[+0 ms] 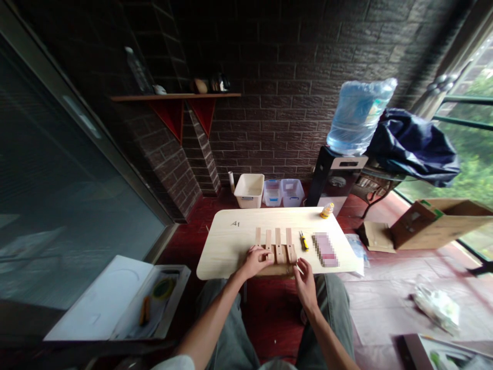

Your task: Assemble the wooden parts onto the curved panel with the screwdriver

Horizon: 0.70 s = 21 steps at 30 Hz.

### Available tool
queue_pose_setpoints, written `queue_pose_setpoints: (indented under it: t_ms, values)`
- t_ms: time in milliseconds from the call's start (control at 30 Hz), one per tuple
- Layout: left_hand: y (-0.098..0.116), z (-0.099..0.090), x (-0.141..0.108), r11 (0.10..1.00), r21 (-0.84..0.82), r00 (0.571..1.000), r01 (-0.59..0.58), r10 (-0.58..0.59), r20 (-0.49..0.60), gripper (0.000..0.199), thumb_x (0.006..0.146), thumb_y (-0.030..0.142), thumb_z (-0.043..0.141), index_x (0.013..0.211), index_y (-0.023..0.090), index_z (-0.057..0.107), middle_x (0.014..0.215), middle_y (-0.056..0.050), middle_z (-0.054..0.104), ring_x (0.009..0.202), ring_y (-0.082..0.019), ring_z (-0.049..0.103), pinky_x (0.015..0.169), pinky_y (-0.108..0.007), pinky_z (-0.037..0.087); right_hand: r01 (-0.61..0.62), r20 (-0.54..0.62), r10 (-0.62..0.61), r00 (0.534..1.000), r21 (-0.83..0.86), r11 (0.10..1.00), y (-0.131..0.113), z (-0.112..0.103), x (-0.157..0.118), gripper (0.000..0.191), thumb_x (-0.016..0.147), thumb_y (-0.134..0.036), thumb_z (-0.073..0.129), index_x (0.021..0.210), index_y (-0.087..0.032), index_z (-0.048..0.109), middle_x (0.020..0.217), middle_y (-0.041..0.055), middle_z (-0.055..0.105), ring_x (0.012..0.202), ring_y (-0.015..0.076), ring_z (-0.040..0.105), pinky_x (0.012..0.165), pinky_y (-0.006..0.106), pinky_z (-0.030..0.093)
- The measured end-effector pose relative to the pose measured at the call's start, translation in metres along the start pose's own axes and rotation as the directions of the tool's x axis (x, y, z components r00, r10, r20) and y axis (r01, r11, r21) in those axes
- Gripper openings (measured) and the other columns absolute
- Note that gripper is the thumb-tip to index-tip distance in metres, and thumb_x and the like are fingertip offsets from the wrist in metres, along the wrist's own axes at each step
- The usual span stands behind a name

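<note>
Four-legged in outline, a small wooden slat piece (279, 253) lies near the front edge of the pale table, its upright strips crossed by a lower strip. My left hand (256, 261) is closed at its left end, fingers bent over the wood. At the right end, my right hand (305, 282) has its thumb and fingertips curled close together beside the wood; whatever they pinch is too small to make out. A yellow-and-black screwdriver (304, 241) lies to the right of the strips. Beyond it is a blurred pinkish rectangular item (325, 250).
The table (223, 246) carries a small yellow-capped container (327, 210) at its far right corner. Plastic bins (249, 191) and a water dispenser (337, 174) stand behind it. An open white case (154, 303) lies at left, a cardboard box (431, 226) at right.
</note>
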<state>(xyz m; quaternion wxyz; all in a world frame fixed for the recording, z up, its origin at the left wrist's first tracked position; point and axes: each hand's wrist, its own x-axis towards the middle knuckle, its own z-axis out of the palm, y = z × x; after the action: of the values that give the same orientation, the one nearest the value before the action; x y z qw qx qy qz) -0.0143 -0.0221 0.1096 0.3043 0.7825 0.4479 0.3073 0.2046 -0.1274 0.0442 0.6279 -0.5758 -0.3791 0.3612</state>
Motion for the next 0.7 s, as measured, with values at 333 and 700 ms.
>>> queue_pose_setpoints:
  t_ms: [333, 700]
  values:
    - [-0.013, -0.001, 0.000, 0.997, 0.004, 0.997, -0.071, 0.071, 0.016, 0.024, 0.077, 0.032, 0.083, 0.100, 0.028, 0.079, 0.121, -0.006, 0.073, 0.120, -0.028, 0.063, 0.110, -0.048, 0.047, 0.005, 0.005, -0.005, 1.000, -0.012, 1.000, 0.001, 0.001, 0.001, 0.058, 0.089, -0.058, 0.065, 0.134, -0.023, 0.056, 0.140, 0.0162, 0.062, 0.125, 0.0297, 0.062, 0.102, 0.045, 0.054]
    - [-0.046, 0.019, -0.030, 0.993, -0.122, 0.979, 0.000, -0.024, -0.203, 0.075, 0.069, 0.037, 0.088, 0.135, 0.025, 0.054, 0.148, -0.013, 0.052, 0.144, -0.032, 0.046, 0.122, -0.053, 0.036, 0.045, 0.002, -0.046, 0.999, -0.147, 0.988, -0.008, 0.002, -0.001, 0.064, 0.085, -0.056, 0.069, 0.137, -0.021, 0.058, 0.139, 0.0162, 0.063, 0.121, 0.0323, 0.063, 0.096, 0.046, 0.055]
